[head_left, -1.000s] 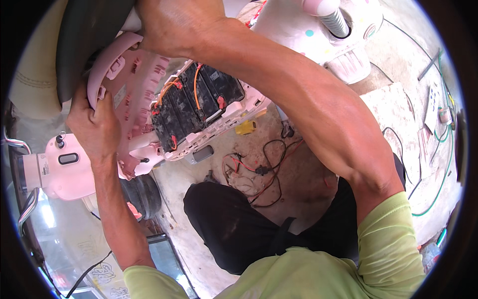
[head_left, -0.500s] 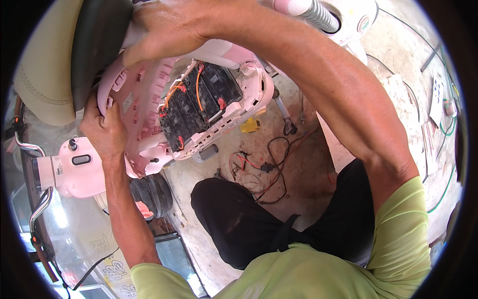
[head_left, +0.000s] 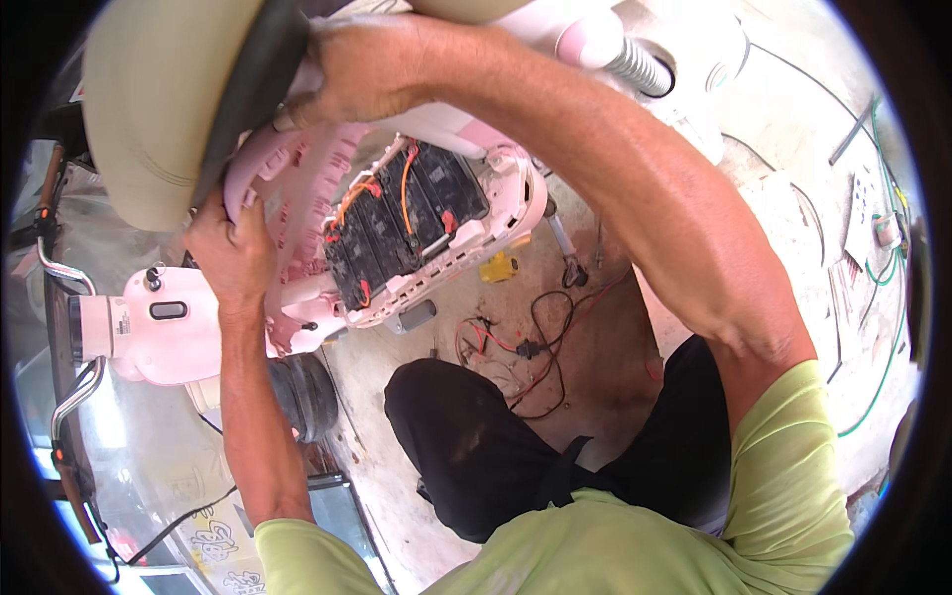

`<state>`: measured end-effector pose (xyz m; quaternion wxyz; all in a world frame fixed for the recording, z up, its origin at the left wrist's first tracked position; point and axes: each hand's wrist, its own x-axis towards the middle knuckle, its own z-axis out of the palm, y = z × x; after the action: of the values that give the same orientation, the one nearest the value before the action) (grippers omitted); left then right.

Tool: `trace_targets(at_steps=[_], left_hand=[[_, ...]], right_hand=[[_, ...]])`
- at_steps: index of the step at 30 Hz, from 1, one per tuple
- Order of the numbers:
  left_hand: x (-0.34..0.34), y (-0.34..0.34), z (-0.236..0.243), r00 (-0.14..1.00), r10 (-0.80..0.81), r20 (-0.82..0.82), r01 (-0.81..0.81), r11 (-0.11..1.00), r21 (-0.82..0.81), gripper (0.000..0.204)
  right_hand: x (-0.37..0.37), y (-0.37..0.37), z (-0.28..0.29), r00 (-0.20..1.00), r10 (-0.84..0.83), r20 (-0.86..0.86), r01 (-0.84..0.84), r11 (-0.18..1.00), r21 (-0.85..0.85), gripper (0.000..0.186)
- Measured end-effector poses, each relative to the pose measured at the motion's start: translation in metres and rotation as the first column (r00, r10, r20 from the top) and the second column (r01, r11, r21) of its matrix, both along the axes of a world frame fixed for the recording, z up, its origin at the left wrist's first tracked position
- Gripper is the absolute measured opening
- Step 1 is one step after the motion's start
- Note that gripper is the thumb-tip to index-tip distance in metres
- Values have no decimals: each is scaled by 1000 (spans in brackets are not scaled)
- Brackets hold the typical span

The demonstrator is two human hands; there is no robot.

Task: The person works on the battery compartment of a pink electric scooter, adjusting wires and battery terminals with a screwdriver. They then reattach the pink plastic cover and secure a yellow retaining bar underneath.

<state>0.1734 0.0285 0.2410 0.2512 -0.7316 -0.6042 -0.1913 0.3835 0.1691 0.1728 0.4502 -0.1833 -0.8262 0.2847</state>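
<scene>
My left hand (head_left: 236, 256) is closed on the near end of a curved pink plastic panel (head_left: 260, 167), with the thumb over its edge. Farther up, my right hand (head_left: 367, 67) grips the panel's far end; its fingertips are partly hidden. Against both hands leans a cream seat (head_left: 149, 119) with a dark underside. Beside the panel lies the opened pink scooter body (head_left: 514, 203). Inside it sit black batteries (head_left: 382, 238) joined by orange wires (head_left: 406, 188) with red terminal covers.
The pink scooter front (head_left: 164, 337) and handlebars (head_left: 77, 397) are at the left, with a black tyre (head_left: 305, 397) below. On the floor lie tangled red and black cables (head_left: 531, 349) and a yellow object (head_left: 499, 267). A grey spring-like shock absorber (head_left: 643, 67) is at the top.
Both hands have shifted a little to the right, with the pink panel and the cream seat. The batteries show slightly lower and farther right in the picture. Both grips stay closed.
</scene>
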Motion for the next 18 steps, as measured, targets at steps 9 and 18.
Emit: trace_targets(at_steps=[9,18], left_hand=[[5,10,3,999,-13,-33,16,997,75,39],[-16,-3,-4,974,-114,-198,134,987,91,43]], right_hand=[[-2,11,-4,988,48,-144,-48,999,1,52],[1,-4,-11,988,-16,-154,12,1000,-28,72]])
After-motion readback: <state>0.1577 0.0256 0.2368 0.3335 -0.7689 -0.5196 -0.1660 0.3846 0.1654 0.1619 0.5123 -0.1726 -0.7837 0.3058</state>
